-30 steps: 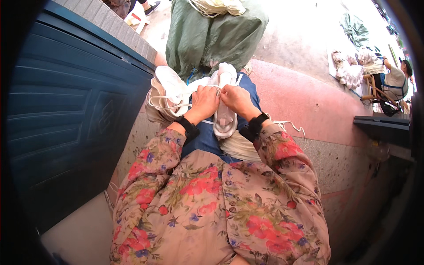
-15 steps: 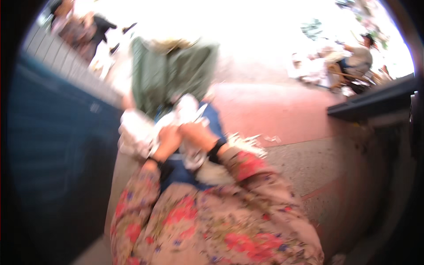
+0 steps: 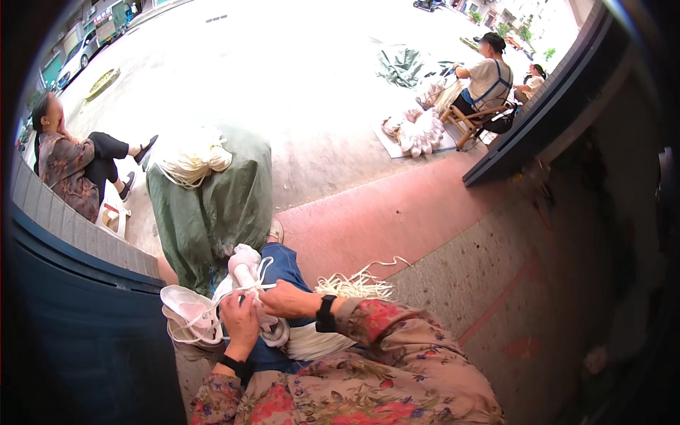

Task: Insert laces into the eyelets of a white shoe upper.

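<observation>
On my lap lies a white and pink shoe (image 3: 242,263) with a loose white shoelace (image 3: 263,272) looped above it. My right hand (image 3: 289,300) is closed in a pinch on the shoelace, close to the shoe's opening. Beside it, the fingers of my left hand (image 3: 239,322) are bent together on the lace over the shoe. Just left of my hands rests another pale shoe (image 3: 190,310) with long laces trailing from it. A bundle of cream laces (image 3: 319,343) lies across my lap, and its loose ends (image 3: 356,284) spill out to the right.
Ahead stands a green cloth-covered stand (image 3: 244,184) with a hank of cream laces (image 3: 195,160) on top. A blue metal door (image 3: 85,319) is close on my left. One person sits at left; another, at far right, sits on a wooden chair (image 3: 467,127) by a pile of shoes (image 3: 418,133).
The view has steadied and turned, so the green stand now lies further left and more of the yard shows. My hands stay together at the shoe, and the lace stands out clearly.
</observation>
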Available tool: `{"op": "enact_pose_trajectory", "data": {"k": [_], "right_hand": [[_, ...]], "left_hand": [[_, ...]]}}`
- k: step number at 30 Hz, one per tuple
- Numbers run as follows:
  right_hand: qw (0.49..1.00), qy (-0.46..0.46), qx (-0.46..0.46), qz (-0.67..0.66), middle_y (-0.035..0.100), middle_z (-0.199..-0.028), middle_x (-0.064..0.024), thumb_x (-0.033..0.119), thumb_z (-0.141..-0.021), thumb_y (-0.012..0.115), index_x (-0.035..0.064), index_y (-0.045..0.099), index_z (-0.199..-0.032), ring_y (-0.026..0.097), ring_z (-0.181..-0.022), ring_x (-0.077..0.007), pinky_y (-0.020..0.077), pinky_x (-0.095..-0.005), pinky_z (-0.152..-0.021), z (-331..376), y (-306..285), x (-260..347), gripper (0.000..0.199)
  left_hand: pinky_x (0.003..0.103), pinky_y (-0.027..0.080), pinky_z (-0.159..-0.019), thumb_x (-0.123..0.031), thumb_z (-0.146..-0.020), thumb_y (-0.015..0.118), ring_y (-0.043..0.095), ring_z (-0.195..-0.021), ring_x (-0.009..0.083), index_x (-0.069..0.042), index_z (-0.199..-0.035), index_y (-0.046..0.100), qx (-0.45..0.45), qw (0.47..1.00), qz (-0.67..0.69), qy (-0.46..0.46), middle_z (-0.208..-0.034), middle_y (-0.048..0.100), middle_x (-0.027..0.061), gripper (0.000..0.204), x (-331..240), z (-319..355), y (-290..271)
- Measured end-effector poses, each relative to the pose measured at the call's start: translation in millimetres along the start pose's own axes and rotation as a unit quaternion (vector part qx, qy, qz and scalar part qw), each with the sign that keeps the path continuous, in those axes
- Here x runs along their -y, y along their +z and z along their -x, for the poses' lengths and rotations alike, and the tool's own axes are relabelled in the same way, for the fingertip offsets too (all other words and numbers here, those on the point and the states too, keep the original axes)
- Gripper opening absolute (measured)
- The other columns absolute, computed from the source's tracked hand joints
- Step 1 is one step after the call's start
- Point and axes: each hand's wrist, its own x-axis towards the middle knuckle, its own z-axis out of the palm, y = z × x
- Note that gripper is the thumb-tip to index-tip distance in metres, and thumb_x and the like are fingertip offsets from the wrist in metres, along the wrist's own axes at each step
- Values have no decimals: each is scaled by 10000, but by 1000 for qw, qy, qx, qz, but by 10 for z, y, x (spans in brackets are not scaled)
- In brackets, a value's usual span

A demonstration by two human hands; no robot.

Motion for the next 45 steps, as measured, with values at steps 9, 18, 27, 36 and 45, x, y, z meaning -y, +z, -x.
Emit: {"op": "enact_pose_trajectory", "data": {"k": [9,18,27,36,45], "right_hand": [[951,175,-92,-236,542,-747,-188,176,-857,432,-3,491,-824,537,-748,-351,412,-389,-675,-57,124,37,192],[807,241,-136,-522,548,-909,-30,135,-855,512,-2,599,-976,498,-832,-101,404,-239,-747,98,-265,-18,202],[840,180,-132,-495,511,-754,20,129,-858,515,-8,595,-991,442,-703,-59,371,-190,-651,32,-147,218,207],[837,168,-177,-490,568,-801,-10,120,-861,507,-5,593,-934,493,-740,-66,398,-201,-666,35,-113,241,169],[812,71,-164,-555,532,-629,-23,138,-886,468,-22,545,-912,518,-593,-93,431,-219,-563,-192,-791,527,179]], "left_hand": [[369,374,-700,-86,-718,572,468,-755,281,-29,-737,587,23,992,126,-16,-749,587,103,62,210,-137,115],[214,375,-501,-149,-777,602,450,-566,38,33,-801,609,53,882,419,-208,-628,569,16,183,-335,-296,-165],[257,410,-537,-140,-789,573,529,-578,123,6,-829,621,36,890,393,-229,-647,595,84,159,-196,-90,-170],[333,408,-665,-144,-803,529,519,-733,258,-27,-857,624,34,957,273,-88,-757,599,114,160,11,-131,-106],[369,392,-749,-197,-725,564,546,-788,288,-72,-856,626,208,970,117,-54,-800,591,137,191,793,-431,283]]}}
